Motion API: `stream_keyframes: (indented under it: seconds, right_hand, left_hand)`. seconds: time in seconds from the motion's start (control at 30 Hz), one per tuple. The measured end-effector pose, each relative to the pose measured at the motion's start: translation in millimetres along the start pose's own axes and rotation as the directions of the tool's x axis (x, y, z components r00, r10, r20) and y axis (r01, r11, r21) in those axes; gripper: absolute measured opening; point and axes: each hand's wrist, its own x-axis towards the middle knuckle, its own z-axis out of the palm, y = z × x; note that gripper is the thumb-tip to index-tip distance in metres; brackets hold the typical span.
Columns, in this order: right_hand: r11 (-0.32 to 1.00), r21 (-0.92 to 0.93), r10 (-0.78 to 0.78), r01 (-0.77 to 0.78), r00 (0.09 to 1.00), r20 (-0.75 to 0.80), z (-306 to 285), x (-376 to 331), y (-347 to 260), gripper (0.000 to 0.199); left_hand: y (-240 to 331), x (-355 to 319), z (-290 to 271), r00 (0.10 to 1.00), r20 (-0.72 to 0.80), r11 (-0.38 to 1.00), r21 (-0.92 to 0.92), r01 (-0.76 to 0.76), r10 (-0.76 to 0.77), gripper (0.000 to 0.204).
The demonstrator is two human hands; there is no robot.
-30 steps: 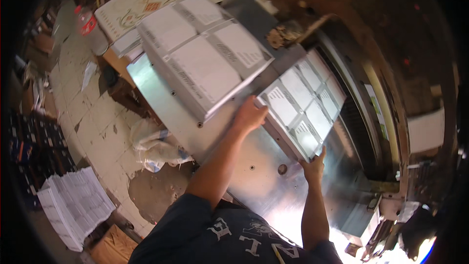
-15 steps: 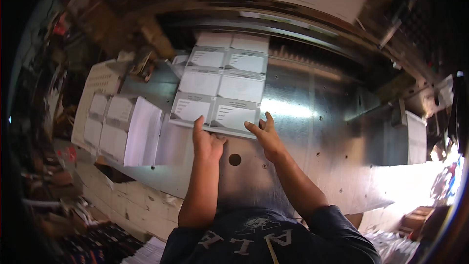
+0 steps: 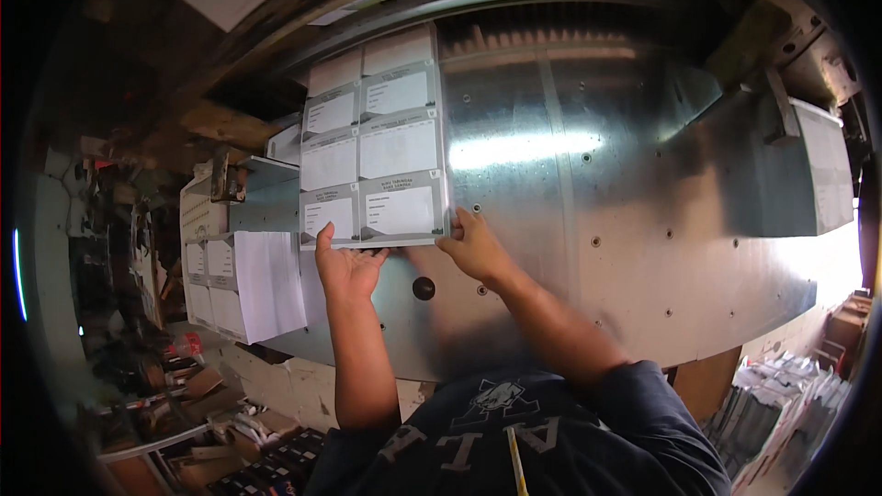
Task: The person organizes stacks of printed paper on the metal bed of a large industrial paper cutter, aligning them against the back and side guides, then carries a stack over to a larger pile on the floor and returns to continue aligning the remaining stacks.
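Note:
A stack of printed sheets, grey with white label-like panels in rows, lies on a shiny metal table, its far end under the dark machine beam. My left hand grips the near left part of its front edge, palm turned up, thumb on the top sheet and fingers against the edge. At the near right corner, my right hand holds the stack with the thumb at the front edge and the index finger along the right side. The fingertips of my left hand are partly hidden by the stack's edge.
Left of the stack stands another thick pile of similar printed sheets. The metal table has small round fittings and a dark round hole. A metal block with paper stands at the right. Cartons lie low at the left.
The view has turned, and the stack now lies straighter in it. My right hand has come closer around the near right corner; my left hand stays at the front edge.

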Motion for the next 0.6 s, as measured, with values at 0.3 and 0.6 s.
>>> stream_keyframes:
  seconds: [0.3,0.6]
  right_hand:
    - [0.999,-0.022,0.029,-0.027,0.996,0.079,-15,16,-14,0.067]
    - [0.999,-0.040,0.015,-0.009,0.989,0.146,-26,8,-35,0.048]
  left_hand:
    - [0,1,-6,0.999,0.017,0.998,0.039,0.045,-0.046,0.076]
    - [0,-1,-5,0.999,0.027,0.999,0.031,0.031,-0.032,0.070]
